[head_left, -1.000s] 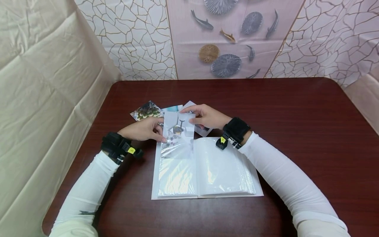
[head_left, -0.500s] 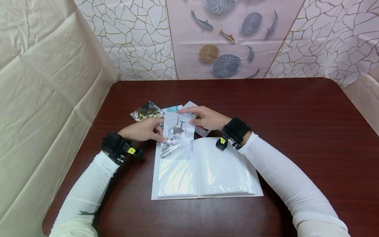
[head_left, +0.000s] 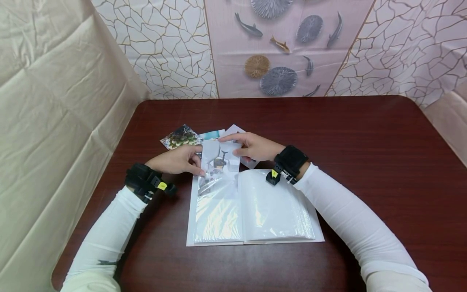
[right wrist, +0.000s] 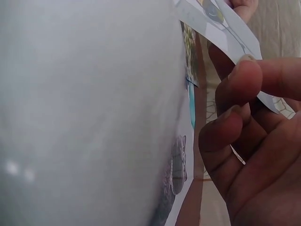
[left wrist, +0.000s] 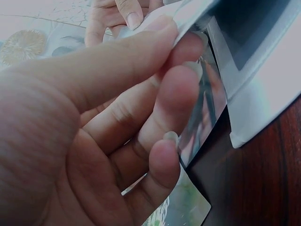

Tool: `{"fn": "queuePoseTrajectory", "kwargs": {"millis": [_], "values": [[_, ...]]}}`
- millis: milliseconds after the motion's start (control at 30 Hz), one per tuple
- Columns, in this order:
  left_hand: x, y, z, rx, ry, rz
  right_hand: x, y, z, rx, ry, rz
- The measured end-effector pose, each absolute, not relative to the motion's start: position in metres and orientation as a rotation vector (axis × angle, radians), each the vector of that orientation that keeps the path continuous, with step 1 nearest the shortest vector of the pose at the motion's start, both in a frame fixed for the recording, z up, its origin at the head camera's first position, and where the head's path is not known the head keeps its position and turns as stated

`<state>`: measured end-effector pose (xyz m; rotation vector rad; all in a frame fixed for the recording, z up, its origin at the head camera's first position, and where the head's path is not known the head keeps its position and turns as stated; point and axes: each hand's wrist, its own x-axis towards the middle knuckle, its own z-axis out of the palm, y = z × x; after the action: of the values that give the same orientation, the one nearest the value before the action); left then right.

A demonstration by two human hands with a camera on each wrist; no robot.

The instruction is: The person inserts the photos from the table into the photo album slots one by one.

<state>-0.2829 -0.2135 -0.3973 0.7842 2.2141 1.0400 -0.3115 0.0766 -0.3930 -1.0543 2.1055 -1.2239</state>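
From the head, the left hand (head_left: 178, 159) pinches the photo (head_left: 220, 153) by its left edge and the right hand (head_left: 258, 147) holds its upper right. Below the grips, the photo's lower part lies under the clear pocket (head_left: 218, 221) of the open album (head_left: 279, 207). Only the left wrist view shows that hand's other fingers bent loosely beneath the pinch; whether the pinch also takes in the pocket, I cannot tell. The right wrist view alone shows the photo bowed at the right grip, with loose prints (right wrist: 180, 165) beside it.
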Motion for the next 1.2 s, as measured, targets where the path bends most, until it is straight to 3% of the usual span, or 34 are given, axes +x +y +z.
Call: {"fn": "queuePoseTrajectory", "kwargs": {"millis": [1200], "values": [[-0.2821,-0.2128,-0.3962,0.77,2.215,1.076,-0.3092,0.072,-0.3936,-1.03,2.058,-1.112]]}}
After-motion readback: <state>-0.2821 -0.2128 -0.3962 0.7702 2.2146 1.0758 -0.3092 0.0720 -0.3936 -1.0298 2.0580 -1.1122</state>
